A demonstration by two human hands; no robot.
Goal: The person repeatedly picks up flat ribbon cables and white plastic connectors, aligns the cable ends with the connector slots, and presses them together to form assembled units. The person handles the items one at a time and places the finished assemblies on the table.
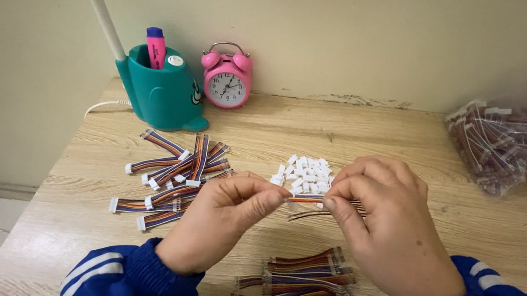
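You are working over the table [480, 229], at the centre of the frame. Your right hand [393, 229] and left hand [222, 217] are both pinching one short ribbon cable [307, 199], its long axis running left to right between them (neither hand nearer), just below the pile of white connectors [306, 173].

Left hand [224, 210] and right hand [384, 223] pinch a striped ribbon cable [307, 198] between them, just in front of a pile of white connectors [306, 171] on the wooden tabletop [367, 134].
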